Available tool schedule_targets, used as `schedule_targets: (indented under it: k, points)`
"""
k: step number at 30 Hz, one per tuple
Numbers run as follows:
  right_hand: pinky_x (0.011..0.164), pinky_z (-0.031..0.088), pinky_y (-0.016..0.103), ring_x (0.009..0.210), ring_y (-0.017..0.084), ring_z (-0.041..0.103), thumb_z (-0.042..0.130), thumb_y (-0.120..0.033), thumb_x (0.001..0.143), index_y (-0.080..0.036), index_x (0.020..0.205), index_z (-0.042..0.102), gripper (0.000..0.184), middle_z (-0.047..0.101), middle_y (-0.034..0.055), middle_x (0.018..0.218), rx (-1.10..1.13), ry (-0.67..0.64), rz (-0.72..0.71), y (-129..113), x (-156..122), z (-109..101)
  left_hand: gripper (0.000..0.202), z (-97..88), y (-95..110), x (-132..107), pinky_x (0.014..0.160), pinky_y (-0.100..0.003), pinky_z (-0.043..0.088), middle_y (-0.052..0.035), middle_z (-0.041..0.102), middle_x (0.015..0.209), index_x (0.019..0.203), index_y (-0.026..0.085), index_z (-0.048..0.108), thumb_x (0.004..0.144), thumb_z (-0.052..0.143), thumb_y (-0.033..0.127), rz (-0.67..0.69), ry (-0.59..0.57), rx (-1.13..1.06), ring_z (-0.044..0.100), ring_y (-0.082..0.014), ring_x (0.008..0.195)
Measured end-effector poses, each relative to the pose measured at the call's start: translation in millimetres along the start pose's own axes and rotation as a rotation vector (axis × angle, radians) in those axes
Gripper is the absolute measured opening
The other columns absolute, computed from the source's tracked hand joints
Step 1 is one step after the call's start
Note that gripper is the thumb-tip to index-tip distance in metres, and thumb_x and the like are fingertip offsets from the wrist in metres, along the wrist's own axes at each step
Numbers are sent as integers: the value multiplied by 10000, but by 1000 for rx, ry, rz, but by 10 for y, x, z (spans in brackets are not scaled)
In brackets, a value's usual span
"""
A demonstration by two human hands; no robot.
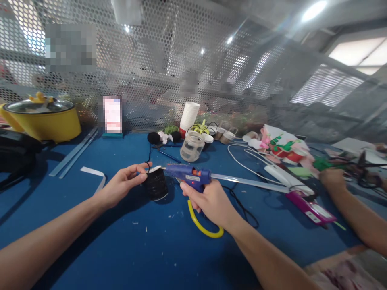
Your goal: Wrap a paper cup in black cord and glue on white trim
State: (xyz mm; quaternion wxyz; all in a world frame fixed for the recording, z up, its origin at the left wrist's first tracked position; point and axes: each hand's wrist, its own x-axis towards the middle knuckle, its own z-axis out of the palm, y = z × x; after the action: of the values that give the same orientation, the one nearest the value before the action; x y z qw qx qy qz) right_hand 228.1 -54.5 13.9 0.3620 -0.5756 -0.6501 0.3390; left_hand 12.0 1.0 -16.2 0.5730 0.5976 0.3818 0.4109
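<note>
Glue gun (blue, clear stick behind) is clasped in the right hand, nozzle at the rim of the black-wrapped cup; the left hand, beside the cup, pinches black cord.

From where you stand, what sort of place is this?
Likely a craft workshop: a blue glue gun, loose glue sticks, and another person's hand at the same blue table.

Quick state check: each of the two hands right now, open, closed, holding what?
Left hand: closed, pinching black cord beside the black-wrapped cup.
Right hand: closed around the blue glue gun.
</note>
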Motion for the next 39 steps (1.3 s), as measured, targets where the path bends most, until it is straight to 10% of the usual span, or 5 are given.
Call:
schedule_targets:
  k: [39]
  points:
    - [392,331,200,338,61,392,575,-315,705,-175,580,458,221,432,-75,373,231,-56,68,76,148,-119,210,-10,-4,9,1042,-440,196,-108,563,1218,643,200,547,688,633,387,15,8,30,281,-262,1298]
